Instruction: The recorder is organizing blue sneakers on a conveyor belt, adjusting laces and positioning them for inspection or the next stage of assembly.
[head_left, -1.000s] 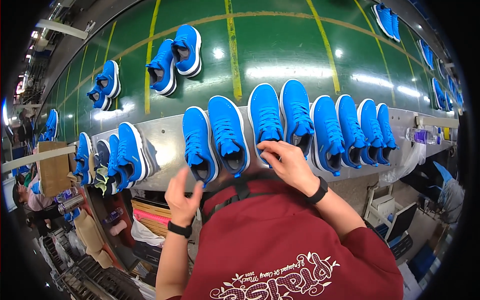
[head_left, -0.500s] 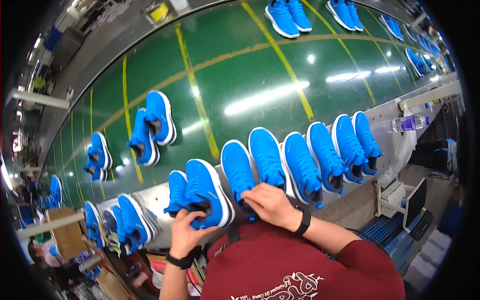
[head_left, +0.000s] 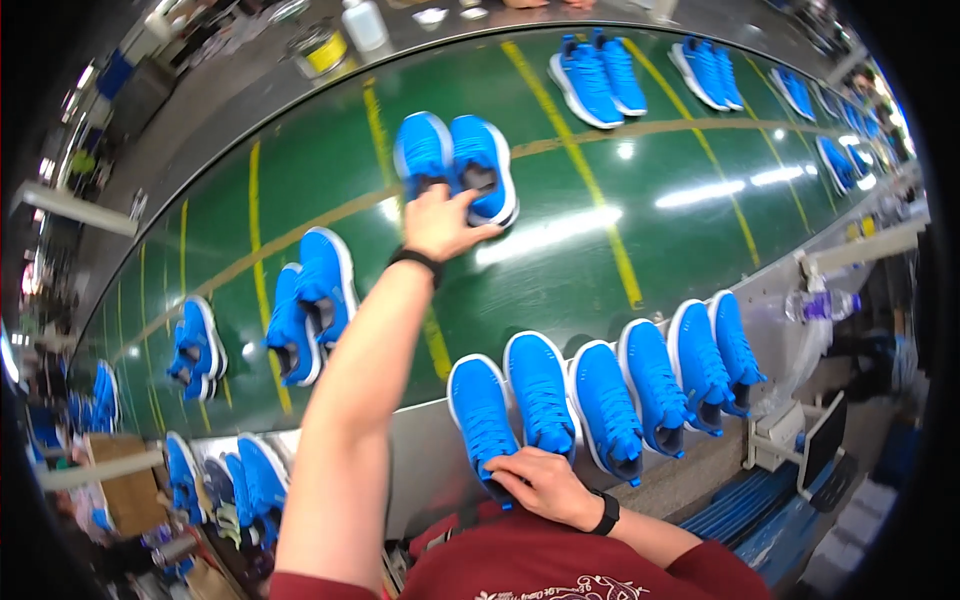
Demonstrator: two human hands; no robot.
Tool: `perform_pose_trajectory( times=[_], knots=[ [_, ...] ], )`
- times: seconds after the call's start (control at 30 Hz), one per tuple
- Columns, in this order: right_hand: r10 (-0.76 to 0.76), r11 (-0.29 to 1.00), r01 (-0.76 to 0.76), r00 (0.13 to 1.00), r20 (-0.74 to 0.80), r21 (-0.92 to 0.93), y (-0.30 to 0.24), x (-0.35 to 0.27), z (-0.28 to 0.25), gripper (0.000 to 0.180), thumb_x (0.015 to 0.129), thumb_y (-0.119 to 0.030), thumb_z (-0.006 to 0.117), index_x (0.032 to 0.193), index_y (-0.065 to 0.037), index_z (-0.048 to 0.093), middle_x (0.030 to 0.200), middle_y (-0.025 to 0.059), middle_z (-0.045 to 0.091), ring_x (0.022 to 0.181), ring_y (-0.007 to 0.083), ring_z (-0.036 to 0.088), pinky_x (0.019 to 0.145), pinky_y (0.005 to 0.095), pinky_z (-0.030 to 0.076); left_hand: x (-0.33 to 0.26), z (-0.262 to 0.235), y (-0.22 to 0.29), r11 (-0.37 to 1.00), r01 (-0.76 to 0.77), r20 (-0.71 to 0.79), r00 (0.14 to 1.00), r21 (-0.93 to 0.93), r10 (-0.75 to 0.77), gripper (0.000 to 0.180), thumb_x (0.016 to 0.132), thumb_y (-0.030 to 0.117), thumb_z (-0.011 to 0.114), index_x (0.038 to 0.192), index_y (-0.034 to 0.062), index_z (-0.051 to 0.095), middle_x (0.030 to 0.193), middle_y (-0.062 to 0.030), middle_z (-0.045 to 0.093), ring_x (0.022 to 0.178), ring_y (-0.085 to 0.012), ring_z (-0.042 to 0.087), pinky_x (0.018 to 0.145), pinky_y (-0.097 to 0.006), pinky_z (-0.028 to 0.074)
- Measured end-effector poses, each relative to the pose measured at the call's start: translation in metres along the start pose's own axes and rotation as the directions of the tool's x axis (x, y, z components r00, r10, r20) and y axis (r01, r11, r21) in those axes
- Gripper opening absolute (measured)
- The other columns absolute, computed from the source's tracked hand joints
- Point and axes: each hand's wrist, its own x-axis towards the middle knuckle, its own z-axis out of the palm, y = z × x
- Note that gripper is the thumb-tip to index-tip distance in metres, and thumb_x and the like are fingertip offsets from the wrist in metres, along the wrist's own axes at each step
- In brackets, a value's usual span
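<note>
The shoes (head_left: 474,138) are blue and white, the tabletop (head_left: 690,228) green with yellow stripes (head_left: 577,170), the shirt (head_left: 470,560) maroon.

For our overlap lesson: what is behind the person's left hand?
Behind the left hand are two blue, white-soled shoes and a green, yellow-striped surface. On the left shoe, most of the heel is covered and unseen.

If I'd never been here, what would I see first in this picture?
Probably the pair of bright blue shoes at upper middle on the green surface, with the left hand at their heels. Nearer the person, a row of six blue shoes stands along the metal ledge, the right hand at its leftmost shoe. Yellow lines across the green surface stand out too.
</note>
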Motion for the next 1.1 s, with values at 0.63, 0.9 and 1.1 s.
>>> perform_pose_trajectory(
  times=[0.63, 0.9, 1.1],
  knots=[
    [0.070, 0.996, -0.068, 0.997, 0.030, -0.056, -0.042, 0.009, 0.025, 0.017, 0.084, -0.007, 0.066, 0.100, -0.004, 0.066, 0.082, 0.0123, 0.066, 0.073, 0.0268, 0.063, 0.066, 0.0347, 0.050, -0.228, -0.002, -0.125, 0.856, 0.508, -0.032, 0.861, 0.098, -0.508, 0.078, 0.072, 0.054, 0.073, 0.140, 0.0380, 0.038, 0.097, -0.0222, 0.064, 0.089, -0.0399, 0.063, 0.071, -0.047, 0.051],
    [-0.032, 0.981, 0.036, 0.999, 0.024, -0.191, -0.070, -0.003, 0.061, 0.016, 0.085, -0.008, 0.064, 0.100, -0.004, 0.064, 0.081, 0.0126, 0.065, 0.072, 0.0291, 0.062, 0.065, 0.0379, 0.049, -0.252, 0.000, -0.137, 0.934, 0.351, -0.091, 0.930, -0.066, -0.356, 0.044, 0.071, 0.047, 0.075, 0.107, 0.0219, 0.068, 0.090, -0.0141, 0.066, 0.088, -0.0309, 0.064, 0.072, -0.042, 0.050],
    [0.215, 0.975, -0.214, 0.977, 0.004, -0.065, -0.075, 0.006, 0.097, 0.028, 0.089, -0.014, 0.061, 0.114, -0.003, 0.060, 0.091, 0.0140, 0.068, 0.080, 0.0254, 0.066, 0.072, 0.0338, 0.051, -0.382, -0.015, -0.083, 0.962, 0.268, -0.157, 0.949, -0.048, -0.272, 0.036, 0.074, 0.041, 0.073, 0.100, 0.0162, 0.069, 0.080, -0.0119, 0.062, 0.074, -0.0305, 0.063, 0.061, -0.041, 0.050]
  ],
)
